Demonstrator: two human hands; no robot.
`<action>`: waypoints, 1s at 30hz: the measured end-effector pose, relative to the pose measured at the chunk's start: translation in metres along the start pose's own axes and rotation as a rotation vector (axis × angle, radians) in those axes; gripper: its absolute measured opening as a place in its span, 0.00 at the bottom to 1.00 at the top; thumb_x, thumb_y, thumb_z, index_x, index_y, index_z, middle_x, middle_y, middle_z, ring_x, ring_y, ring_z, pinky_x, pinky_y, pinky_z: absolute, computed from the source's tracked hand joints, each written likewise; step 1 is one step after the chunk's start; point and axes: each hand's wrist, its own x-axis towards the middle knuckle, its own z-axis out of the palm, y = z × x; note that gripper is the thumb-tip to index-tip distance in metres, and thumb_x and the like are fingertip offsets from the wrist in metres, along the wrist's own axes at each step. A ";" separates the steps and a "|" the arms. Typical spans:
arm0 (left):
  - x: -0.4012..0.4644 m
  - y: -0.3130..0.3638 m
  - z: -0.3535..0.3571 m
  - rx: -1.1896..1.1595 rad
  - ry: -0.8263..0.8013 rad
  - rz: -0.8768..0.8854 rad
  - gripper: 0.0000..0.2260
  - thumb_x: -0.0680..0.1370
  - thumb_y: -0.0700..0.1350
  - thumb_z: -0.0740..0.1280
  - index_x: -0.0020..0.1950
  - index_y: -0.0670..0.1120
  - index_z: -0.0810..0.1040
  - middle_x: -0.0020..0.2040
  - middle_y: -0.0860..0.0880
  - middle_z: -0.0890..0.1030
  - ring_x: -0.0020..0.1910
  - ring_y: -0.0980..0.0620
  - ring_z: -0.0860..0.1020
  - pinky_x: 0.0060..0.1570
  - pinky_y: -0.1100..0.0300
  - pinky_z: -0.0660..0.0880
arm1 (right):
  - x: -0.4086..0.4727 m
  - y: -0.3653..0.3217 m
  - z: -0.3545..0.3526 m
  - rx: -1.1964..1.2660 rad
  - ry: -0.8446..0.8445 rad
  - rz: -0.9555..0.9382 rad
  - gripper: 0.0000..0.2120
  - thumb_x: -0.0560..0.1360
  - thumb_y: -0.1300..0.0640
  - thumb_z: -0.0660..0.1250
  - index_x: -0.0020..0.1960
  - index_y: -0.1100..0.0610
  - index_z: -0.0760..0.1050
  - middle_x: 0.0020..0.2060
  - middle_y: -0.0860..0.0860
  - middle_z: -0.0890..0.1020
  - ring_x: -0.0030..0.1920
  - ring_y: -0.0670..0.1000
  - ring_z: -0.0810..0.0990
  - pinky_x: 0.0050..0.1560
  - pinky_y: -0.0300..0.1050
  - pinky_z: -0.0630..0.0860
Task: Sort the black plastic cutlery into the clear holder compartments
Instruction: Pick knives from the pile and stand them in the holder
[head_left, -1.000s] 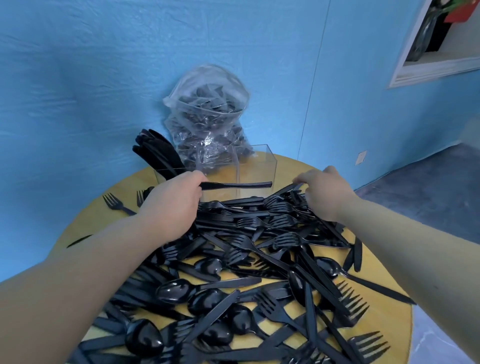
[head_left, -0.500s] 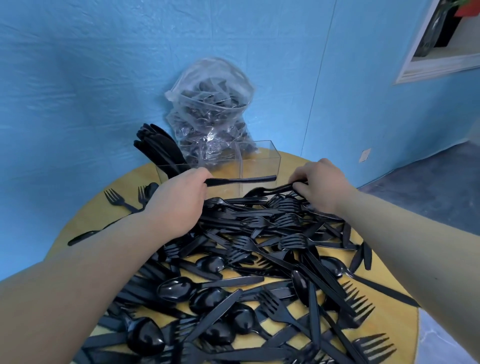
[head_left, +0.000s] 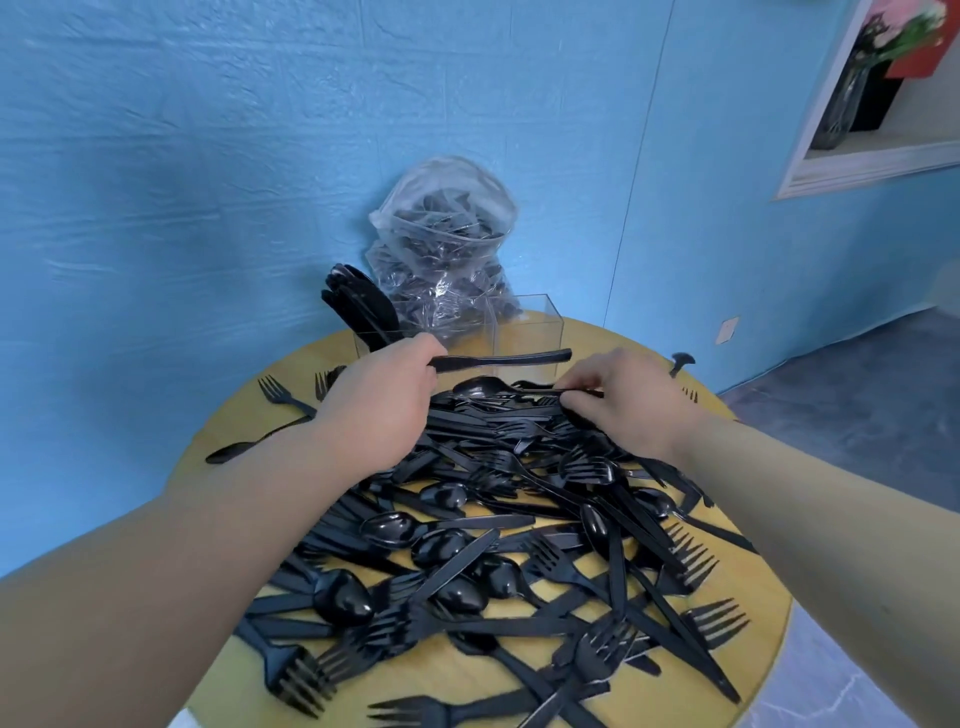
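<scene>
Head view, near to far: loose pile of black cutlery (head_left: 519, 545) covers the round yellow surface (head_left: 748, 670); forks, spoons and knives tangled. Pieces look light, stiff and slick, so I'd pinch handles, not tines. My left hand (head_left: 379, 410) grips a knife (head_left: 504, 359) by one end, the rest pointing right. My right hand (head_left: 628, 400) pinches a spoon (head_left: 483, 387) by its handle at the pile's far edge. Clear holder (head_left: 530, 332) stands just beyond; only its left compartment holds cutlery. Bagged cutlery (head_left: 441, 249) sits behind it.
</scene>
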 end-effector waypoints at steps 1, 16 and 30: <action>-0.004 0.002 0.001 -0.007 -0.011 0.002 0.09 0.83 0.43 0.54 0.58 0.46 0.72 0.36 0.53 0.72 0.33 0.56 0.71 0.30 0.62 0.65 | -0.004 -0.002 0.000 0.015 -0.010 0.016 0.08 0.77 0.54 0.66 0.53 0.54 0.81 0.45 0.46 0.81 0.48 0.46 0.76 0.47 0.36 0.68; -0.024 0.018 -0.010 -0.140 -0.038 0.055 0.07 0.82 0.46 0.58 0.55 0.48 0.75 0.38 0.52 0.78 0.33 0.55 0.74 0.33 0.61 0.69 | -0.029 -0.026 -0.003 0.039 0.113 -0.118 0.11 0.77 0.51 0.66 0.57 0.53 0.75 0.52 0.48 0.80 0.52 0.49 0.77 0.55 0.48 0.75; -0.020 0.017 -0.020 -0.192 0.087 0.032 0.16 0.81 0.43 0.60 0.69 0.53 0.72 0.59 0.55 0.77 0.46 0.59 0.74 0.39 0.77 0.65 | -0.034 -0.032 -0.006 0.102 0.077 -0.077 0.13 0.79 0.50 0.62 0.61 0.50 0.78 0.49 0.47 0.84 0.51 0.49 0.80 0.53 0.47 0.77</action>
